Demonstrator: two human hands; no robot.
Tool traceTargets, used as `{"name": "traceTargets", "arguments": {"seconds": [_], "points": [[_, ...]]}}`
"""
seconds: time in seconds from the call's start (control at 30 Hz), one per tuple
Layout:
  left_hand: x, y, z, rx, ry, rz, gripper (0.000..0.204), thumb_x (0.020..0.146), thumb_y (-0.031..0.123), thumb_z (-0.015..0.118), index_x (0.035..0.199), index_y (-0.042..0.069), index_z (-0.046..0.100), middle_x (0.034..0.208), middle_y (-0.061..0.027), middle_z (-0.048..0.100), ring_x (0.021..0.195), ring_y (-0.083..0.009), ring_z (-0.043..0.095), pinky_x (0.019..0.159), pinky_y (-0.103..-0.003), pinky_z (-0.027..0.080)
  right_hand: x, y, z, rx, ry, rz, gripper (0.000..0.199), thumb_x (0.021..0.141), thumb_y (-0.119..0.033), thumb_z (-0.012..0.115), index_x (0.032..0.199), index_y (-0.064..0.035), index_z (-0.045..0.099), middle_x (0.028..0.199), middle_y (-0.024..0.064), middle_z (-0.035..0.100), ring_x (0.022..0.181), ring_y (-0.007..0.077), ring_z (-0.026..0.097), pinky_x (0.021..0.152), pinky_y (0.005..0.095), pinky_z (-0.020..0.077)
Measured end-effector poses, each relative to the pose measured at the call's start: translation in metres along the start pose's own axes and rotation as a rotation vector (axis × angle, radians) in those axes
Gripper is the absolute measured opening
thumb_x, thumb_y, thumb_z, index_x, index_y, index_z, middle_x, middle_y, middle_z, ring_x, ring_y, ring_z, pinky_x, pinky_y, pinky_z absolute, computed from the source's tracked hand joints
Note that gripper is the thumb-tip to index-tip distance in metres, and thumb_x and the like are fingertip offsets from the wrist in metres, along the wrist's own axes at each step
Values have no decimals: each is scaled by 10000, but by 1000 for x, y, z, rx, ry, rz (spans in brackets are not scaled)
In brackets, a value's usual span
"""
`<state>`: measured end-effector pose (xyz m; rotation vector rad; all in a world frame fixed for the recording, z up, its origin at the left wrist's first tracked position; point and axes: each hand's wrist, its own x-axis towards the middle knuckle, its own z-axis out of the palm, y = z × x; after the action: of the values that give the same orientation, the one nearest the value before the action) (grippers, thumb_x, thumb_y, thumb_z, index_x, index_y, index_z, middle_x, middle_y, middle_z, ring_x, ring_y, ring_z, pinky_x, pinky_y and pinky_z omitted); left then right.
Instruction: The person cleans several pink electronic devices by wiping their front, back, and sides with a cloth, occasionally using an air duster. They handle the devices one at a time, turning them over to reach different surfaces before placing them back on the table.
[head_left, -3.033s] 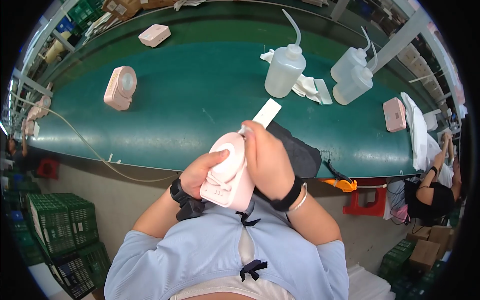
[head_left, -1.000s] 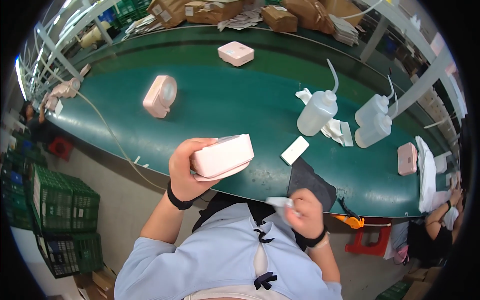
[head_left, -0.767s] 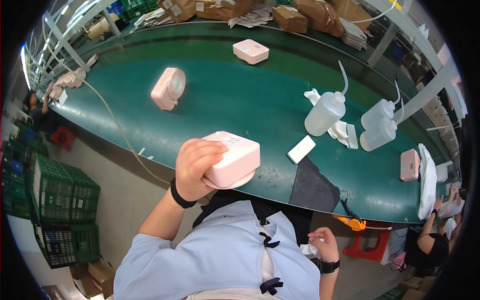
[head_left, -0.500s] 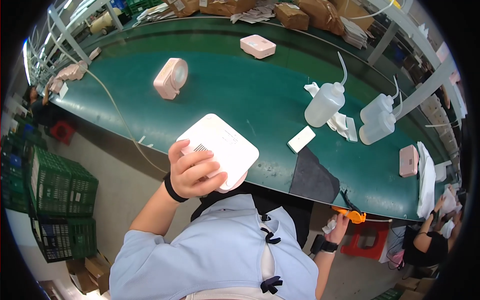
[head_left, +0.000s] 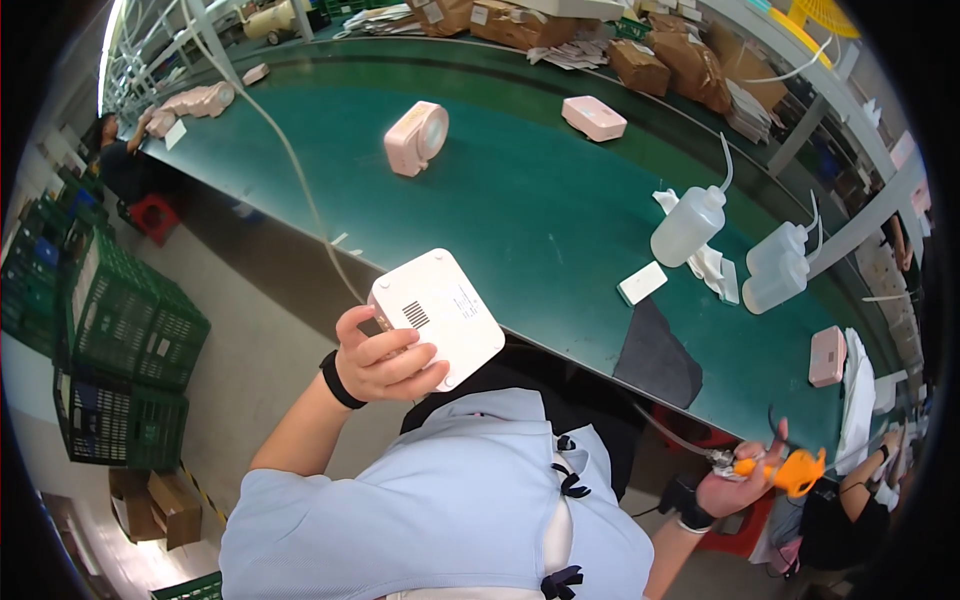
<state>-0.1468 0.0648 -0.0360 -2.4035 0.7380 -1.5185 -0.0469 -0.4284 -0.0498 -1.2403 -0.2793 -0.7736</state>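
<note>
Orange tool (head_left: 795, 470), seemingly half-hidden, right hand (head_left: 735, 485).

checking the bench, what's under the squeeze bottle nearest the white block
White crumpled cloths lie under and beside the squeeze bottle on the green table. The part of the cloths directly beneath its base is covered. The white block lies apart, in front.

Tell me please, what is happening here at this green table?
A person in a light blue top stands at a long green work table. The left hand holds a white square plastic device up, its flat labelled underside facing the camera. The right hand is low at the person's side and grips an orange tool. On the table lie pink devices of the same kind, translucent squeeze bottles and a dark cloth.
</note>
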Motion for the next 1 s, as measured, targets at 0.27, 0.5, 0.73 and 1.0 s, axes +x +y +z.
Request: {"name": "traceTargets", "arguments": {"seconds": [0.27,0.5,0.73,1.0], "points": [[-19,-20,-81,-570,-484,-465,346,738,181,849,1024,184,654,1021,-27,632,939,-252,639,884,-411,513,12,-46,163,-274,-1663,65,465,896,-470,715,1022,-32,626,1006,148,669,715,300,620,654,392,505],[-138,-1,-118,-1372,-498,-1533,409,792,233,856,1128,138,643,1154,-54,662,1024,-265,658,870,-395,545,14,-49,218,-610,-2027,-78,442,903,-480,703,945,-48,614,844,137,602,769,374,616,674,432,501],[-191,44,-92,-1369,809,-2441,570,832,253,825,1278,41,539,1176,-89,671,1033,-210,663,862,-399,558,-10,-36,213,-493,-2094,-68,456,929,-505,656,948,-54,587,862,135,611,764,376,624,675,447,507],[-142,23,-96,-1192,-95,-1954,419,940,167,671,1308,28,526,1213,-160,646,1063,-269,678,927,-419,568,-22,-13,160,-350,-1757,-99,389,922,-407,701,1039,-47,609,1024,147,609,773,364,636,707,429,532]]}}
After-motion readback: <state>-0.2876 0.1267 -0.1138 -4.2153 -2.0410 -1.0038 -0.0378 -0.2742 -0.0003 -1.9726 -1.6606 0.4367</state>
